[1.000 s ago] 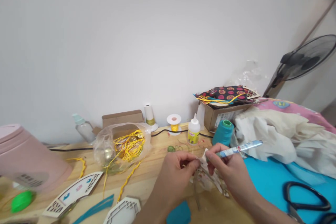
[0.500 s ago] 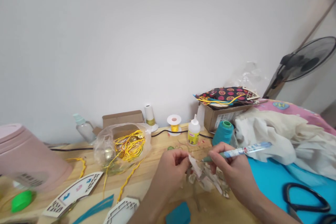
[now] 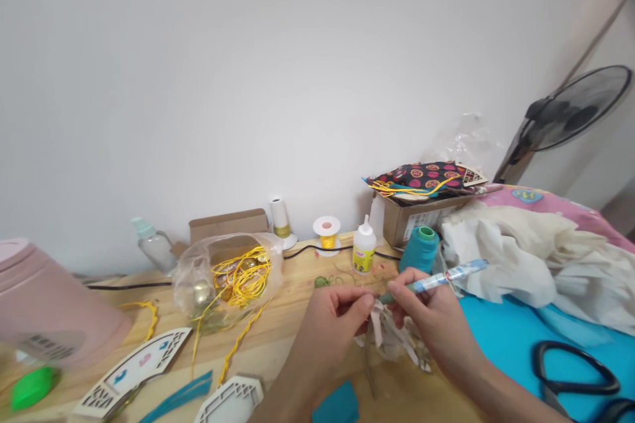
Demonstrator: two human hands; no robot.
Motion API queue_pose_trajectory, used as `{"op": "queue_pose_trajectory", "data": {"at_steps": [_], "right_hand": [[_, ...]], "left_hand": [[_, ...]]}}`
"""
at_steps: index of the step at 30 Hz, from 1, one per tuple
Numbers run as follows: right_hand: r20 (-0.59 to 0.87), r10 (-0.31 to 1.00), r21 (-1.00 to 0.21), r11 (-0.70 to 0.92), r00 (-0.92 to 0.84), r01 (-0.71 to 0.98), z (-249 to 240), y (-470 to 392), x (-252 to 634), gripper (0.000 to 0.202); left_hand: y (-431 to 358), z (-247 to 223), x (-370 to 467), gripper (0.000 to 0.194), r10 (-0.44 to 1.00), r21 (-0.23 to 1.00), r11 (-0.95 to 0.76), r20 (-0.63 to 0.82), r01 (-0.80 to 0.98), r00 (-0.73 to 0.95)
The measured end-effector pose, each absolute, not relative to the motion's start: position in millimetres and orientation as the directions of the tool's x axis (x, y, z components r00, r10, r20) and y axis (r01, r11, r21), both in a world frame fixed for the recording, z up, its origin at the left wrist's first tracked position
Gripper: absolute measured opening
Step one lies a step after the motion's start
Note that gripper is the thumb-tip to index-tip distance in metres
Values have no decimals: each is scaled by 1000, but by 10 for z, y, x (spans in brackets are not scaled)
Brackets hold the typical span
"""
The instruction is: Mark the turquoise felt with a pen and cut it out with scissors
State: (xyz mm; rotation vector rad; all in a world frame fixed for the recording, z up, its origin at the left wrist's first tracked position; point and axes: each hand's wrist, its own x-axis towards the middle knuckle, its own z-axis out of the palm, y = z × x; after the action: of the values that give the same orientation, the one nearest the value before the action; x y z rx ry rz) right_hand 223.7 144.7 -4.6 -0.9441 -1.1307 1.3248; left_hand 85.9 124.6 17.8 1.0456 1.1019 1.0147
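My right hand (image 3: 436, 324) is closed around a pen (image 3: 449, 275) with a blue-and-white barrel and a green front end. Its front end reaches my left thumb. Thumb and fingers of my left hand (image 3: 330, 327) are pinched together on a bundle of whitish, crumpled strips (image 3: 389, 337). The strips hang between and below both hands, and I cannot tell whether they are cloth or paper. A thin brownish strand (image 3: 368, 370) dangles under my left fingers. Below lies a small teal piece (image 3: 337, 403).
Behind my hands stand a glue bottle (image 3: 364, 249), a teal thread cone (image 3: 419, 250) and a yellow thread spool (image 3: 327, 236). Leftward are a plastic bag with yellow cord (image 3: 245, 277), a fan-shaped ornament (image 3: 133, 370) and a pink container (image 3: 59, 310). Black-handled scissors (image 3: 575, 386) lie right.
My left fingers have closed in toward the pen's front end, and the whitish strip that stood up there now hangs lower. The pen's rear end has shifted left. The view has moved slightly.
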Motion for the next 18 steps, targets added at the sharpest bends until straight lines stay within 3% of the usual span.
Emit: {"op": "queue_pose_trajectory", "data": {"at_steps": [18], "right_hand": [[54, 996, -986, 41, -75, -162, -51, 1388, 2196, 31]], "left_hand": [[1216, 82, 867, 13, 959, 938, 284, -278, -197, 60]]}}
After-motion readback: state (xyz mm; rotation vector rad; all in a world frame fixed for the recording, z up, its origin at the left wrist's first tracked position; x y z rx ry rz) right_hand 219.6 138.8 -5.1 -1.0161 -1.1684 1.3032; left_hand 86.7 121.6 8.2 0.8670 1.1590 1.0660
